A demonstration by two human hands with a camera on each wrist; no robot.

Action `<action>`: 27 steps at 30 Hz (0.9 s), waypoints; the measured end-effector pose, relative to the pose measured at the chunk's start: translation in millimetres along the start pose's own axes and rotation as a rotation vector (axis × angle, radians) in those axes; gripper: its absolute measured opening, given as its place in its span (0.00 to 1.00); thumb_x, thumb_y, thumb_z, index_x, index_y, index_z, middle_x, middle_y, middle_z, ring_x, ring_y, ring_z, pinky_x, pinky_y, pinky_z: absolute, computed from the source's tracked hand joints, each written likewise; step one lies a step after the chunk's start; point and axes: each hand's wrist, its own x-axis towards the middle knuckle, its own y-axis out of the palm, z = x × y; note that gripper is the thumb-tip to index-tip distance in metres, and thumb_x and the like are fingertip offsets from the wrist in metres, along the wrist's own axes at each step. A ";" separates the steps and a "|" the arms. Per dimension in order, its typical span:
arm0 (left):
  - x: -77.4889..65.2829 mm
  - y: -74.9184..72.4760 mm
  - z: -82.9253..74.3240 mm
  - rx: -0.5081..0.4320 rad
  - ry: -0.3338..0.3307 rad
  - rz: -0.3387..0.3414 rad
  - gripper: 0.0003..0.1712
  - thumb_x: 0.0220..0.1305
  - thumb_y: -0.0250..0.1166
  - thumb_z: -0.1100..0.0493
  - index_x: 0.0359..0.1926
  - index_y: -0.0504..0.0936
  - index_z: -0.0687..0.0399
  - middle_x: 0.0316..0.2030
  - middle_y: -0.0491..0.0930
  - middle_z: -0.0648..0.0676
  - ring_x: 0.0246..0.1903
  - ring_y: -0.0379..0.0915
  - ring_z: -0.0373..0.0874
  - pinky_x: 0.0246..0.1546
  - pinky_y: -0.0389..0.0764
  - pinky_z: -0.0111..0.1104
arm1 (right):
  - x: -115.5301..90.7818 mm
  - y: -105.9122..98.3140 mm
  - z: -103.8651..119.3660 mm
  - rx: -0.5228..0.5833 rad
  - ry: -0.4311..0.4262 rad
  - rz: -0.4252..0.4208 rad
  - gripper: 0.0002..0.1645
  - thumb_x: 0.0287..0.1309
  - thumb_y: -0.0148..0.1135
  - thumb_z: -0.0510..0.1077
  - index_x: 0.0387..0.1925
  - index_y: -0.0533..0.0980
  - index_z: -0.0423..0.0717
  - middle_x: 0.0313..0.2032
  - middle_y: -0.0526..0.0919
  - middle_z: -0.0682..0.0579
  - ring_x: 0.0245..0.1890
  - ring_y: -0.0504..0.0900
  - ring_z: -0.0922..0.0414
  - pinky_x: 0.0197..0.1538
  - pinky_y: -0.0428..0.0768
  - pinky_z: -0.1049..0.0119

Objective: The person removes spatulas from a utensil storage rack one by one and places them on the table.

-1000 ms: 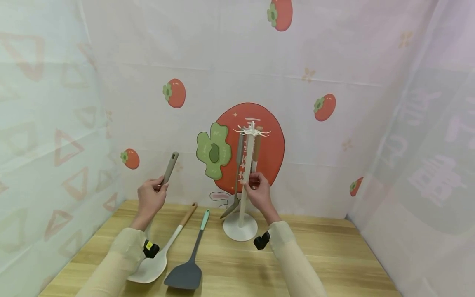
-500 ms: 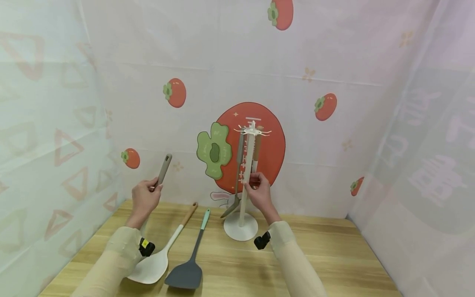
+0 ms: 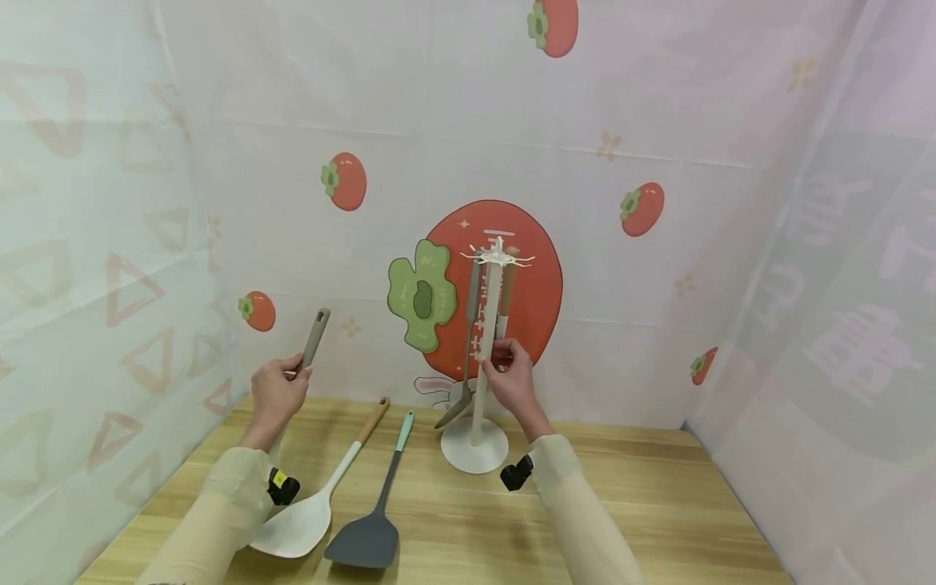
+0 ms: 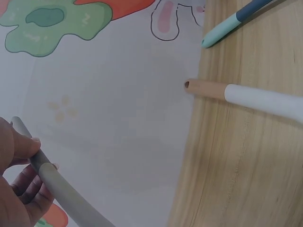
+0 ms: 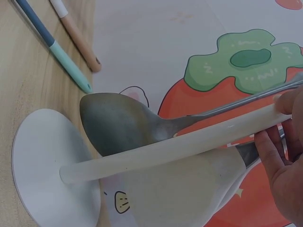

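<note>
My left hand (image 3: 279, 396) grips a utensil by its grey handle (image 3: 315, 340), which points up above the fist. In the left wrist view a paler shaft (image 4: 71, 196) runs down from the fingers; its head is out of sight. With thumb and fingers, my right hand (image 3: 512, 380) holds the white pole of a utensil rack (image 3: 488, 325). Several hooks fan out at its top. From the rack hang a metal spatula (image 5: 123, 124) with a broad curved head and a brown-handled utensil (image 3: 508, 294), whose lower part is behind the right hand in the head view.
Left of the rack's round base (image 3: 474, 459), a white turner with a wooden handle (image 3: 298, 528) and a dark grey turner with a mint handle (image 3: 366, 540) lie on the wooden table (image 3: 621, 504). A printed cloth backdrop (image 3: 468, 97) stands behind.
My left hand has moved left and slightly down with the grey-handled utensil. The right hand has stayed on the rack's pole.
</note>
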 end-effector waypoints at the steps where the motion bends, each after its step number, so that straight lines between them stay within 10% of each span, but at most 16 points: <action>1: 0.4 -0.8 0.1 0.000 -0.002 0.002 0.19 0.63 0.69 0.67 0.55 0.84 0.68 0.41 0.87 0.70 0.24 0.75 0.28 0.20 0.72 0.17 | 0.1 -0.2 0.2 -0.001 0.001 0.000 0.17 0.61 0.69 0.33 0.50 0.76 0.36 0.46 0.82 0.38 0.42 0.81 0.45 0.48 0.84 0.50; 16: 1.3 -8.3 3.0 0.034 -0.028 0.041 0.20 0.65 0.67 0.67 0.57 0.82 0.70 0.41 0.86 0.71 0.34 0.86 0.60 0.20 0.74 0.21 | 1.0 -0.5 2.8 0.004 0.018 0.002 0.18 0.61 0.69 0.34 0.51 0.75 0.36 0.47 0.82 0.38 0.42 0.80 0.47 0.48 0.85 0.56; 27: 3.5 -14.6 11.5 0.049 -0.070 0.125 0.20 0.67 0.65 0.66 0.57 0.82 0.72 0.42 0.85 0.72 0.38 0.86 0.63 0.23 0.77 0.26 | -1.9 -1.0 4.7 -0.003 0.035 0.004 0.16 0.61 0.69 0.33 0.49 0.75 0.37 0.46 0.82 0.40 0.42 0.80 0.48 0.47 0.85 0.56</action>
